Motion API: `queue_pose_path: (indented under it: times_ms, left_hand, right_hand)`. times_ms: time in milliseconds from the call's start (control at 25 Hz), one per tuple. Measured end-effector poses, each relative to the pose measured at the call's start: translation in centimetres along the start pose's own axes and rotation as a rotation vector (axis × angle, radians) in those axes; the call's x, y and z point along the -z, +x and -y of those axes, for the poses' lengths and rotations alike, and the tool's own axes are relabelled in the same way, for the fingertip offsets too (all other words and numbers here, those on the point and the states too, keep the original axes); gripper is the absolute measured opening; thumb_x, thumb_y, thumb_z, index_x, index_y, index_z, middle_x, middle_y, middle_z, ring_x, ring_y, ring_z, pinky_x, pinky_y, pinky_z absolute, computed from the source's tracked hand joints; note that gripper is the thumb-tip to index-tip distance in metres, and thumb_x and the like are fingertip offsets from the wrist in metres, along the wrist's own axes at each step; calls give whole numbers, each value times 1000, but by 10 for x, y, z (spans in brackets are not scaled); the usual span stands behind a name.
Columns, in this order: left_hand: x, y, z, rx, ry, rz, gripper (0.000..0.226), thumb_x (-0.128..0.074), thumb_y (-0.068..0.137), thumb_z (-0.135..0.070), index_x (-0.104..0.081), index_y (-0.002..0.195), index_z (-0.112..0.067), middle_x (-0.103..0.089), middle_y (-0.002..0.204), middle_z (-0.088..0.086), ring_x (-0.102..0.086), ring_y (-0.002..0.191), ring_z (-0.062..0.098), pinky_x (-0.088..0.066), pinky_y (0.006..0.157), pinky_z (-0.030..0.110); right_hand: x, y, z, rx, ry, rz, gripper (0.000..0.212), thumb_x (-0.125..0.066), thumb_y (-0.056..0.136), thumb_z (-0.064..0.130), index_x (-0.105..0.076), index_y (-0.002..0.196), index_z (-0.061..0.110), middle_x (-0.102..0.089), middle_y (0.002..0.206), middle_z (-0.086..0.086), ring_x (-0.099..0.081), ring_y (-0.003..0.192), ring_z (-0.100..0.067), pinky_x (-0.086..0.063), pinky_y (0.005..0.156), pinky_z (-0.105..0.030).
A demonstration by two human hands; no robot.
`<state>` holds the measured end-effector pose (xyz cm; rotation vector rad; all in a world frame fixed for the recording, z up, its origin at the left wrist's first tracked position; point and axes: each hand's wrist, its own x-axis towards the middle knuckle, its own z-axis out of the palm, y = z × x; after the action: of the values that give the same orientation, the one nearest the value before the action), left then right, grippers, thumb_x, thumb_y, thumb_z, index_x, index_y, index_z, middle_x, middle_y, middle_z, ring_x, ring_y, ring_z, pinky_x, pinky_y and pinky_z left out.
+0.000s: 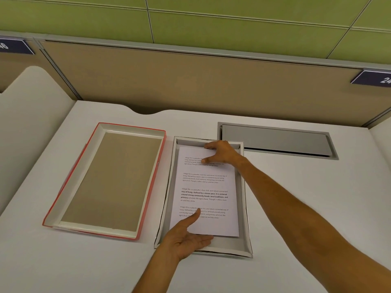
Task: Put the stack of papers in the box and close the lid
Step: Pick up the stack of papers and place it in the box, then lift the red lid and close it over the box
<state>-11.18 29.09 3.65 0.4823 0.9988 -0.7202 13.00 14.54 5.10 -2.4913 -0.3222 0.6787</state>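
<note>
A white stack of papers with printed text lies inside the shallow white box in the middle of the desk. My left hand holds the stack's near edge, thumb on top and fingers beneath. My right hand grips the stack's far edge, thumb on the page and fingers over the far end. The lid, red outside with a brown inside, lies upturned to the left of the box, close beside it.
A grey cable hatch is set in the desk behind and right of the box. A tan partition wall closes the back of the desk. White desk surface surrounds the box.
</note>
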Motion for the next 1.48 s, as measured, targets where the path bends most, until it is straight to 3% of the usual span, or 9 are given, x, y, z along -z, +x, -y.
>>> queue_pose_path:
  times_ms: [400, 520, 640, 760, 1000, 1160, 1280, 1360, 1480]
  left_hand:
    - [2, -10, -2, -24, 140, 9, 46, -76, 82, -10, -55, 123, -6, -54, 130, 38, -50, 124, 55, -37, 110, 62]
    - [0, -30, -11, -77, 272, 6, 54, -81, 75, -12, -57, 122, 1, -54, 126, 44, -56, 120, 52, -49, 102, 55]
    - [3, -58, -42, -423, 391, -43, 67, -88, 57, -19, -65, 112, 13, -71, 109, 30, -71, 101, 32, -55, 97, 44]
    - [12, -77, -93, -915, 447, -227, 51, -85, 67, -12, -64, 113, -4, -74, 105, 11, -71, 94, 18, -51, 100, 38]
    - [69, -83, -190, -1281, 621, -734, 54, -81, 76, -5, -54, 122, 1, -65, 120, 25, -63, 111, 39, -51, 99, 42]
    - [125, -85, -218, -1291, 942, -1034, 56, -77, 82, -11, -49, 129, 0, -61, 126, 27, -60, 114, 48, -50, 99, 55]
    - [151, -88, -229, -1180, 1132, -1138, 62, -74, 84, -14, -45, 136, 2, -56, 134, 29, -56, 119, 53, -45, 102, 63]
    - [163, -90, -236, -1095, 1211, -1186, 62, -73, 85, -12, -44, 138, 4, -55, 135, 31, -55, 120, 54, -44, 101, 63]
    - [174, -89, -243, -983, 1320, -1251, 46, -70, 86, -5, -53, 125, 11, -60, 121, 36, -58, 109, 56, -49, 94, 63]
  right_hand:
    - [6, -3, 4, 19, -33, 42, 73, -81, 75, 38, -54, 136, 11, -57, 139, -8, -54, 126, -26, -41, 111, -37]
    - [13, -3, 9, 13, 21, 54, 74, -82, 74, 34, -53, 136, 7, -57, 139, -9, -55, 128, -25, -41, 112, -37]
    - [13, -8, 23, 2, 236, -36, 73, -85, 71, 30, -55, 133, 4, -60, 135, -12, -58, 125, -25, -45, 109, -37]
    - [-5, -18, 55, -66, 582, -198, 78, -88, 67, 26, -54, 132, 0, -61, 132, -16, -60, 121, -27, -48, 106, -39]
    - [-85, -33, 132, -204, 900, -254, 79, -93, 60, 28, -59, 124, -2, -68, 120, -16, -65, 109, -24, -51, 94, -24]
    - [-131, -42, 158, -279, 893, -234, 64, -92, 62, 23, -63, 111, -6, -69, 110, -18, -67, 102, -26, -53, 80, -26]
    - [-151, -45, 164, -336, 827, -194, 33, -90, 63, 16, -64, 78, 2, -59, 66, -1, -59, 60, -8, -49, 49, -13]
    - [-158, -45, 170, -332, 732, -194, 51, -88, 65, 9, -39, 51, 16, -33, 52, 6, -33, 43, -5, -25, 30, -7]
    - [-164, -46, 173, -341, 630, -204, 59, -81, 66, -5, -28, 49, 16, -30, 51, 5, -28, 41, -6, -20, 29, -8]
